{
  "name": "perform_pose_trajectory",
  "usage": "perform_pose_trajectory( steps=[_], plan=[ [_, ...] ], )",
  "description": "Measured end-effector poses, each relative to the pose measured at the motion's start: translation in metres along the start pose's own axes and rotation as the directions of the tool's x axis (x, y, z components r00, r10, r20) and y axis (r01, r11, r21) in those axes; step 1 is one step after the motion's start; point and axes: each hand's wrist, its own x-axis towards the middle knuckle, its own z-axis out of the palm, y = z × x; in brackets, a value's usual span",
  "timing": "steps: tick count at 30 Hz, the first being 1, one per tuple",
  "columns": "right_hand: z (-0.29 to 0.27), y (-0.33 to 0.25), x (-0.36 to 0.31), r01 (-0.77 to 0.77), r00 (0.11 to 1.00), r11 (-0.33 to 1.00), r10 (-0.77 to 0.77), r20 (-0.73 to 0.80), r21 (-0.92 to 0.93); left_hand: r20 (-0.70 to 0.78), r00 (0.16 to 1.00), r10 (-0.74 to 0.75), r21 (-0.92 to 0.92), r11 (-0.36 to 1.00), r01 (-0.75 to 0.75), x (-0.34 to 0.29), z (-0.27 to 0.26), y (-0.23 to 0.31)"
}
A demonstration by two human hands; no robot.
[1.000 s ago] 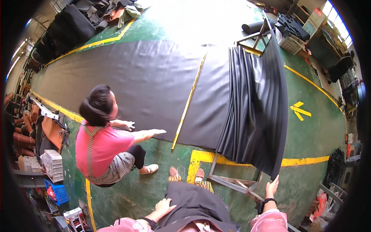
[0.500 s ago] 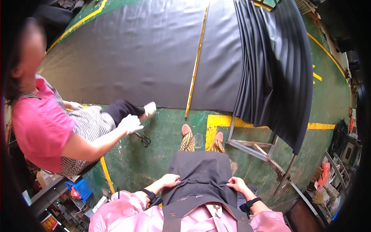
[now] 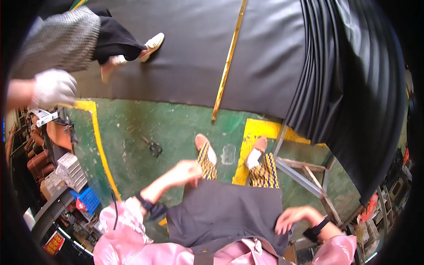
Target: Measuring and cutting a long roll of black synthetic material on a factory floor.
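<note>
A dark apron [image 3: 225,212] covers my lap. My left hand [image 3: 187,172] hovers at the apron's far left corner, its loosely bent fingers slightly blurred and nothing seen in them. By the apron's right edge, my right hand [image 3: 293,218] has its fingers apart and holds nothing. Black-handled scissors [image 3: 154,149] lie on the green floor, ahead of my left hand. Beyond my feet spreads a large black sheet [image 3: 185,79], gathered in folds at the right. A long yellow measuring stick [image 3: 227,64] lies across it.
At the left a co-worker's white-gloved hand [image 3: 55,87] is near the sheet; that person's shoes [image 3: 153,42] are over it. A metal frame [image 3: 302,176] stands under the folds at the right. A blue basket [image 3: 89,200] and stacked boxes [image 3: 73,170] are at the lower left.
Both my hands have let go of the apron; the left has moved forward, the right outward. The co-worker has moved farther off and stepped onto the sheet. My view has tilted down.
</note>
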Motion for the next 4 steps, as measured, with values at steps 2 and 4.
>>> perform_pose_trajectory(
  steps=[2,4],
  plan=[
    [-0.093,-0.078,-0.023,0.16,0.896,0.945,-0.261,-0.36,-0.287,-0.433,0.742,0.512,0.6,0.778,-0.187,0.12,-0.077,-0.024],
    [-0.153,-0.108,-0.014,0.329,0.688,0.911,-0.411,-0.599,-0.248,-0.481,0.598,0.642,0.783,0.621,-0.038,0.224,-0.132,-0.022]
  ],
)
